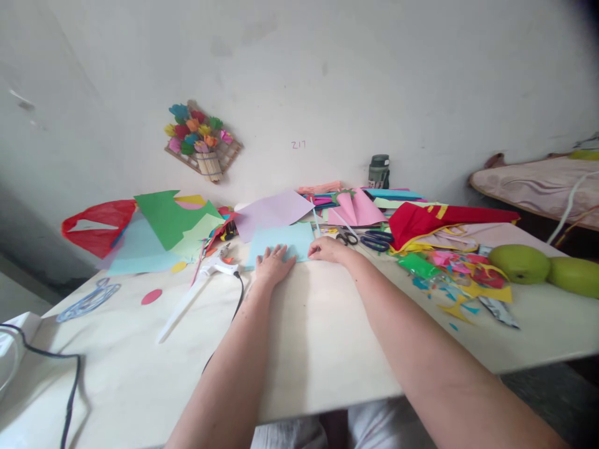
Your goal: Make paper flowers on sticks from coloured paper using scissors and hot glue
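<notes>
A sheet of light blue paper [281,238] lies on the table in front of me. My left hand [275,265] rests flat on its lower part, fingers spread. At the sheet's right edge, my right hand [326,249] is closed, thumb and fingers pinched together on the paper's corner. A narrow pale strip [316,222] stands out just beyond the right hand; whether the fingers touch it is unclear. A white glue gun [218,267] with a black cord lies left of the paper. Black-handled scissors [347,237] and dark blue-handled scissors [377,241] lie right of the hand.
Purple paper [271,213] and green paper [171,215] lie behind and left. A pink paper cone [355,209], red cloth [416,221], paper scraps [461,293] and large green fruits [519,263] fill the right. A bottle [379,171] stands by the wall; a power strip [21,330] is left.
</notes>
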The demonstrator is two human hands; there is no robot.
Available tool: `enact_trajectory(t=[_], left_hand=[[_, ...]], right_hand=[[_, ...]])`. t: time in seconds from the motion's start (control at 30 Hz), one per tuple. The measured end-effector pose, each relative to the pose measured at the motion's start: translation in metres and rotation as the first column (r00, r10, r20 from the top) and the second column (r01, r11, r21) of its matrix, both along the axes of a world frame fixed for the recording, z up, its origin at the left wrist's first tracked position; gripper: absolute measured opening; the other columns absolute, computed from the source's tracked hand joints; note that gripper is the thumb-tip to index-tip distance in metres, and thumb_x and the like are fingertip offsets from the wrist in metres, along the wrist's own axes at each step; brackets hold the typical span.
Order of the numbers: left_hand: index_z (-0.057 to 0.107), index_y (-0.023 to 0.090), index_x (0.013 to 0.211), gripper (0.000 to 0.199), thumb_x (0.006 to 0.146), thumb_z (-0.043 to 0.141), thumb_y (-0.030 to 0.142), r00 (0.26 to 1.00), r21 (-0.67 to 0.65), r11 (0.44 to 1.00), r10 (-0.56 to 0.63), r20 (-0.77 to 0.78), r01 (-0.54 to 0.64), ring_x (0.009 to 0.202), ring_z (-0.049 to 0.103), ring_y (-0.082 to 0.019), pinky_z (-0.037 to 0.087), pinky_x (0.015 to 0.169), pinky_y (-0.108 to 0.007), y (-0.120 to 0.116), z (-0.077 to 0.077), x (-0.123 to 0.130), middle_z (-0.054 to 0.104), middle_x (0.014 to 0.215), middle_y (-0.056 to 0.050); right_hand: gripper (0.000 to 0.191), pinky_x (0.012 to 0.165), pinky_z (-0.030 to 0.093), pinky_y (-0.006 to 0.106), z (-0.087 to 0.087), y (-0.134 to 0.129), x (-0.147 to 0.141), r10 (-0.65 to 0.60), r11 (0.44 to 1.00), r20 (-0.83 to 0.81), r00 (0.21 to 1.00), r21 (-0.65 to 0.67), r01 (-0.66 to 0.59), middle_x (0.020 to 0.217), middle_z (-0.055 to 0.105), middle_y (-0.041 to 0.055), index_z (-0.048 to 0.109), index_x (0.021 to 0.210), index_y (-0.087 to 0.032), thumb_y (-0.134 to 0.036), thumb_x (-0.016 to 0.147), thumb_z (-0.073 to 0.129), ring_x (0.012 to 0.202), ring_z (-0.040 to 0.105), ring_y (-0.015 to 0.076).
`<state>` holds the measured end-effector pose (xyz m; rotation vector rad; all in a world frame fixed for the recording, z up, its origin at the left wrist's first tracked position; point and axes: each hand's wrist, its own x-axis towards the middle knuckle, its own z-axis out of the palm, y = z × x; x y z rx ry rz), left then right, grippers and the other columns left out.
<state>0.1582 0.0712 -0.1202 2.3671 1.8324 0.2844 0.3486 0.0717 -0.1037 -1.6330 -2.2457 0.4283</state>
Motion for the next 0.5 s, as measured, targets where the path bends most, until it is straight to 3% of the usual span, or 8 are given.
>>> enact_trajectory(t=[0.17, 0.3, 0.5], left_hand=[[0.04, 0.032, 0.121, 0.05, 0.077, 0.034, 0.054, 0.999, 0.039, 0.999, -0.03, 0.045, 0.028, 0.127, 0.02, -0.023, 0.015, 0.1, -0.046, -0.0001, 0.0022, -0.004, 0.031, 0.137, 0.002], [0.055, 0.027, 0.095, 0.028, 0.077, 0.042, 0.044, 0.995, 0.122, 0.991, -0.067, 0.073, 0.058, 0.127, 0.021, -0.018, 0.017, 0.102, -0.04, 0.0008, 0.0027, -0.0043, 0.034, 0.135, 0.005], [0.056, 0.023, 0.08, 0.023, 0.078, 0.042, 0.041, 0.992, 0.126, 0.989, -0.092, 0.08, 0.082, 0.126, 0.024, -0.018, 0.02, 0.102, -0.038, 0.0063, -0.0015, -0.0048, 0.038, 0.133, 0.002]], right_hand=[[0.019, 0.062, 0.04, 0.018, 0.0035, -0.0033, 0.0014, 0.002, 1.0, -0.034, 0.999, -0.03, -0.003, 0.079, 0.067, -0.0009, 0.068, 0.081, -0.021, -0.019, 0.065, 0.058, 0.072, 0.058, 0.0117], [0.018, 0.06, 0.039, 0.018, 0.0045, -0.0044, 0.0007, -0.014, 0.999, -0.019, 1.0, -0.034, 0.013, 0.078, 0.067, -0.001, 0.068, 0.08, -0.021, -0.02, 0.064, 0.059, 0.072, 0.058, 0.0121], [0.017, 0.055, 0.037, 0.018, 0.0026, -0.0019, 0.0006, -0.019, 0.999, 0.056, 0.998, -0.025, 0.02, 0.077, 0.066, 0.0002, 0.066, 0.078, -0.019, -0.025, 0.066, 0.056, 0.069, 0.057, 0.0124]])
